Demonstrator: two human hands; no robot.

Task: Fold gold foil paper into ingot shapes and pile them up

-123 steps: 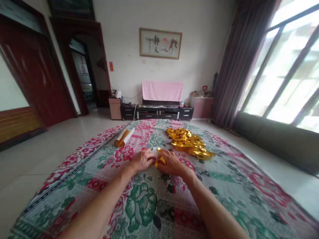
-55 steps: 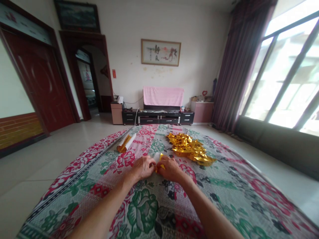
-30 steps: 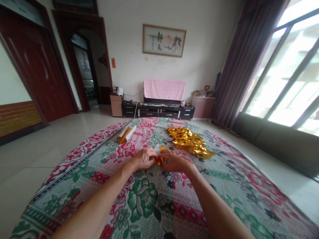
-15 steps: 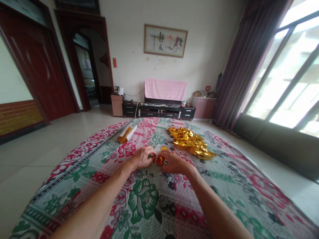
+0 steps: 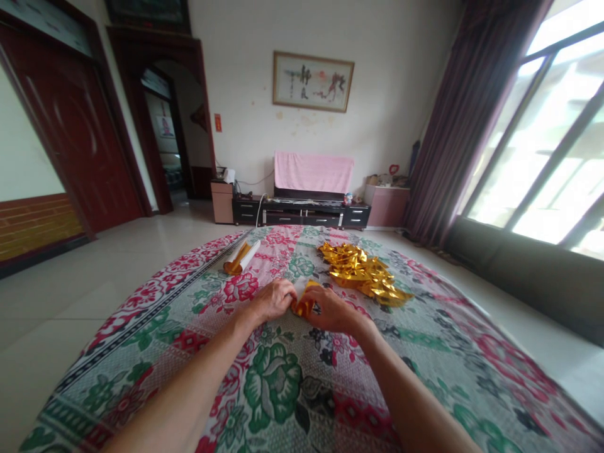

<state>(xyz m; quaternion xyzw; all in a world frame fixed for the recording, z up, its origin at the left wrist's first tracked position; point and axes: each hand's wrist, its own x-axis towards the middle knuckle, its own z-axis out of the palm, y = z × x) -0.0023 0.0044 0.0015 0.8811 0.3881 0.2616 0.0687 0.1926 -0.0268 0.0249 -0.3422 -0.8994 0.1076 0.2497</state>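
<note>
A small piece of gold foil paper (image 5: 304, 304) sits pinched between the fingertips of both hands, low over the middle of the floral quilt (image 5: 274, 384). Fingers cover most of it, so its shape and long axis cannot be told; only a crumpled gold edge shows. The left hand (image 5: 270, 301) and right hand (image 5: 331, 309) both close on it. Beyond the right hand lies a heap of folded gold pieces (image 5: 363, 275); farther left, a rolled bundle of sheets (image 5: 239, 257).

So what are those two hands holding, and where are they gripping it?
A small folded piece of gold foil paper, pinched between both hands: left hand on its left edge, right hand on its right edge.
</note>
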